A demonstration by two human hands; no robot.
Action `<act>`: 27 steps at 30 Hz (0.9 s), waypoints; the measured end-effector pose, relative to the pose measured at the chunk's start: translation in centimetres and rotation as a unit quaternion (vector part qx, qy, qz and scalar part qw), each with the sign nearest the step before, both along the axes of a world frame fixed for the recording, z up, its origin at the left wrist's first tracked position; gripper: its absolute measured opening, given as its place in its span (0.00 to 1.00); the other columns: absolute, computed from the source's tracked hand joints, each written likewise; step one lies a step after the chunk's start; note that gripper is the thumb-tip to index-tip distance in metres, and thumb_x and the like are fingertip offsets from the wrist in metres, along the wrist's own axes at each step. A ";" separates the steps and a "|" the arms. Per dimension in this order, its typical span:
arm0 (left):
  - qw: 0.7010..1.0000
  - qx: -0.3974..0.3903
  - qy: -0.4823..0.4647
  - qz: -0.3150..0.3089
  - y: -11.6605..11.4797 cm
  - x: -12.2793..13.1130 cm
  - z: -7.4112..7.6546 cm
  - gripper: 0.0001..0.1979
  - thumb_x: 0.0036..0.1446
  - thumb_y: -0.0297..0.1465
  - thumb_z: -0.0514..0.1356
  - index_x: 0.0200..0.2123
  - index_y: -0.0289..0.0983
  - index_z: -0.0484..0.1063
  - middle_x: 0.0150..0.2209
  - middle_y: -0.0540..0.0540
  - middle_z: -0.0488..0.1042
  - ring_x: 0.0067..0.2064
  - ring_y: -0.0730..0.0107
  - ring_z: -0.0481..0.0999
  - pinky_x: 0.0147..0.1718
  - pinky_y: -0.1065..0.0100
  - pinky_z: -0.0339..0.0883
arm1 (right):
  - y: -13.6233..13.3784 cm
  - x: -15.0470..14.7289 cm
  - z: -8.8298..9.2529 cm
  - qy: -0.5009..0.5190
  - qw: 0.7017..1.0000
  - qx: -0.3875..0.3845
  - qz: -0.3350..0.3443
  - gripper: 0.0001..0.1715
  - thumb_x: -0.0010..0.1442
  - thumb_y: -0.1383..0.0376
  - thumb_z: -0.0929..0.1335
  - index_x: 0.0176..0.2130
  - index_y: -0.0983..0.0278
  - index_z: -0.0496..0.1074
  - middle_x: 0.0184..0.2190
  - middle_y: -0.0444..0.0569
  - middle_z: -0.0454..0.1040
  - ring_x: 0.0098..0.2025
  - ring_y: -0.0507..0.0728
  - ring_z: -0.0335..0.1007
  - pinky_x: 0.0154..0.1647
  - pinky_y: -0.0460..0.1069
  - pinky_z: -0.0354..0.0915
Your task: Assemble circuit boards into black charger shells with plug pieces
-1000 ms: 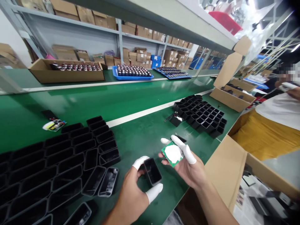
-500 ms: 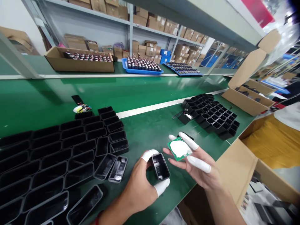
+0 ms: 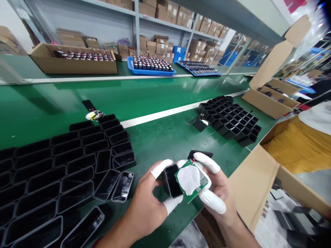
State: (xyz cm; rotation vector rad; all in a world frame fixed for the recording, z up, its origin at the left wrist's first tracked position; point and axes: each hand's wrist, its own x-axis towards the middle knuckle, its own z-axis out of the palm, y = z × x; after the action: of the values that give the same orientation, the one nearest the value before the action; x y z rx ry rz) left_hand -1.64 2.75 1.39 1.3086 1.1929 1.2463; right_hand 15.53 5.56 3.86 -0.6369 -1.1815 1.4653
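Observation:
My left hand (image 3: 151,203) grips a small black plastic housing (image 3: 169,181) between thumb and forefinger, both in white finger cots. My right hand (image 3: 216,187) holds a green circuit board with a white pad (image 3: 190,181) on it, pinched in cot-covered fingers. The board's edge sits right against the housing's open mouth. Both hands hover over the green bench near its front edge.
Many empty black housings (image 3: 64,172) lie packed at the left, another cluster (image 3: 230,119) at the right. A small black part (image 3: 200,153) lies behind my right hand. Open cardboard boxes (image 3: 254,186) stand at right, where another person (image 3: 305,137) is. Trays of parts (image 3: 152,65) line the far side.
My right hand has brought the circuit board leftward to the housing, and the two hands have come together. The head view shifted slightly.

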 end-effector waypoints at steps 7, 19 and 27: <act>0.999 -0.027 0.007 -0.017 -0.5 0.0 0.6 0.33 0.49 0.28 0.70 0.58 0.47 0.68 0.58 0.45 0.73 0.56 0.55 0.77 0.52 0.59 0.77 | -0.1 0.3 0.4 -0.121 0.979 0.089 -0.139 0.18 0.56 0.68 0.77 0.45 0.53 0.73 0.41 0.46 0.84 0.41 0.60 0.83 0.42 0.52 0.79; 0.998 -0.064 -0.001 0.007 0.4 -0.2 0.2 0.31 0.48 0.32 0.69 0.57 0.38 0.68 0.58 0.38 0.74 0.53 0.56 0.80 0.50 0.63 0.78 | 1.2 2.6 2.2 -0.052 0.992 -0.027 0.108 0.33 0.65 0.66 0.71 0.64 0.44 0.62 0.64 0.47 0.69 0.64 0.58 0.67 0.62 0.56 0.67; 0.998 -0.047 -0.041 -0.013 -0.4 0.0 0.5 0.31 0.48 0.26 0.70 0.57 0.44 0.70 0.56 0.44 0.75 0.52 0.57 0.80 0.52 0.61 0.77 | -0.1 2.5 0.9 -0.154 0.979 0.117 0.057 0.41 0.60 0.71 0.74 0.63 0.43 0.58 0.62 0.48 0.70 0.63 0.62 0.68 0.63 0.61 0.67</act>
State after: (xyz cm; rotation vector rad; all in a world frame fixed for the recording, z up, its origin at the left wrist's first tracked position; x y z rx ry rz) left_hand -1.68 2.40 1.92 1.1888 1.1587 1.2000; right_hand 18.07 5.46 4.80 -0.6575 -1.6285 1.3256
